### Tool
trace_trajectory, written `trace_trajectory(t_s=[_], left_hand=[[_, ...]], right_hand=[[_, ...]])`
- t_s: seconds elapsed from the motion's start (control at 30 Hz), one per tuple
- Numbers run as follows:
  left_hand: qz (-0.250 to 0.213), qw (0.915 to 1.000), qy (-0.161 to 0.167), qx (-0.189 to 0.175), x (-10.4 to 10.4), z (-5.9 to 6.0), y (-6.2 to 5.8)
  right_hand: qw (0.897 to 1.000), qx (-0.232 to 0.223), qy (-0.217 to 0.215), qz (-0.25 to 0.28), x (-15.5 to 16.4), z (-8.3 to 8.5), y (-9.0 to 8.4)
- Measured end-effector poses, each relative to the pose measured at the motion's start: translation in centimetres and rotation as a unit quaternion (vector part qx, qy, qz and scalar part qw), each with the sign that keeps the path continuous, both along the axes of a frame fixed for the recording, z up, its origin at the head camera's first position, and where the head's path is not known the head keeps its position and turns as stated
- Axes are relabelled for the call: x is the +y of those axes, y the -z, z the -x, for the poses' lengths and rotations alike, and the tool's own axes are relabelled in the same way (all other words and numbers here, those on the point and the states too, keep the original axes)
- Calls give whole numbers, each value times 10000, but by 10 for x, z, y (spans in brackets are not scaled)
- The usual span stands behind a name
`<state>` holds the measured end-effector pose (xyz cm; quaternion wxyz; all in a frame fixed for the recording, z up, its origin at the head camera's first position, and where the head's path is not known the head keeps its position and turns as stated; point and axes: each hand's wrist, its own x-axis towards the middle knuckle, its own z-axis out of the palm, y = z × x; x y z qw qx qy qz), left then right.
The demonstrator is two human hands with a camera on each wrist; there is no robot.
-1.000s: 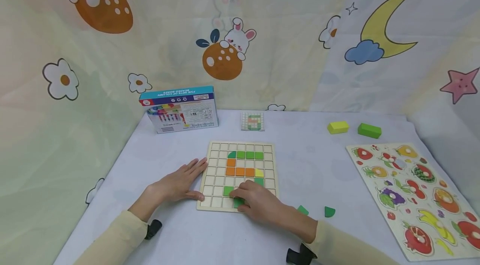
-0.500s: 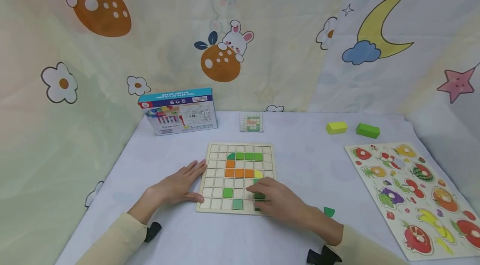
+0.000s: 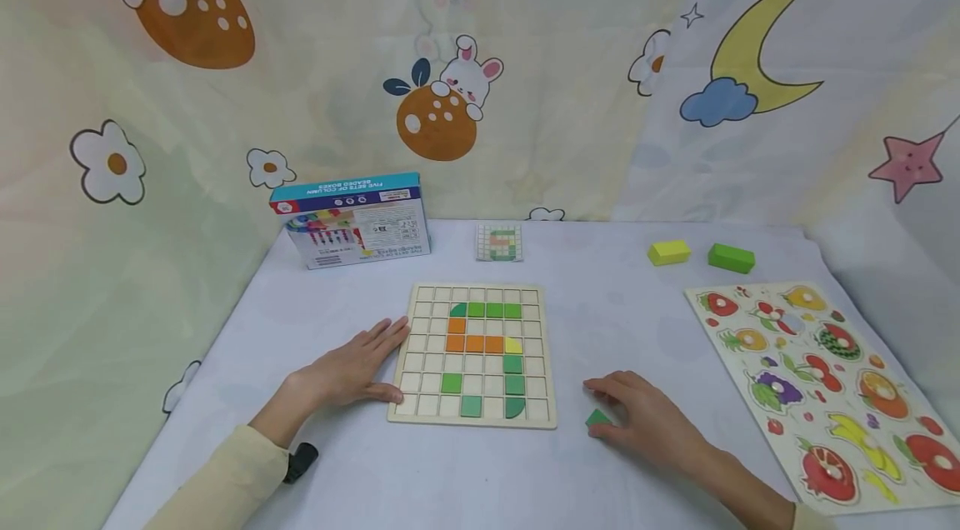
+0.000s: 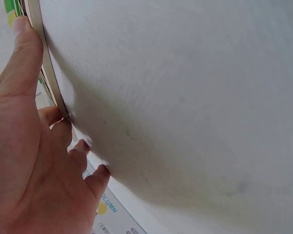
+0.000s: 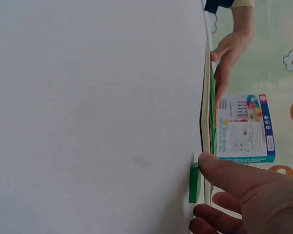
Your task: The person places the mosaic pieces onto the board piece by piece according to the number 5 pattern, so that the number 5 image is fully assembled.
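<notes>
In the head view, my left hand (image 3: 348,367) rests at the left edge of a wooden grid board (image 3: 415,384), fingers extended and thumb on its lower left rim. Set into the board are green tiles (image 3: 493,311), orange tiles (image 3: 475,344), a yellow rounded tile (image 3: 513,345) and a green quarter-round tile (image 3: 515,407). To the right of the board, my right hand (image 3: 652,422) is over a small green tile (image 3: 597,417). Its thumb is at the tile's near side, and the fingers are spread apart beyond it. In the right wrist view, the thumb tip meets the green tile (image 5: 194,183).
A small pattern card (image 3: 498,243) lies behind the board, with a cardboard box (image 3: 360,222) to its left. A yellow block (image 3: 669,253) and a green block (image 3: 731,258) sit at the back right. A fruit puzzle board (image 3: 825,397) covers the table's right side.
My right hand has left the lower right of the grid board and moved right to the loose green tile. Green tiles in that column are now uncovered. The left hand stays put.
</notes>
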<state>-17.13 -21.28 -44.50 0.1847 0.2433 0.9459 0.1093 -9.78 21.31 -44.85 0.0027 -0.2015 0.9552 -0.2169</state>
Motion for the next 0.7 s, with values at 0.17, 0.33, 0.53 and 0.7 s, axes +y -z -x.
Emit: trace_trajectory(t_s=[0.17,0.33,0.53,0.7], left_hand=[[-9,10000,-3,-9,1,-1,0],[-26,10000,2,-30,2,-2,-1],[30,10000,-31,-38,2,-1,-2],[43,10000,-47,-49,1,-1,-2]], right_hand=[[9998,183,106,31,-3,-6,4],[9989,338,324,-77,-4,-9,1],[9980,340,515,-162,-4,-11,0],[9990,424,137,74,-14,-6,-4]])
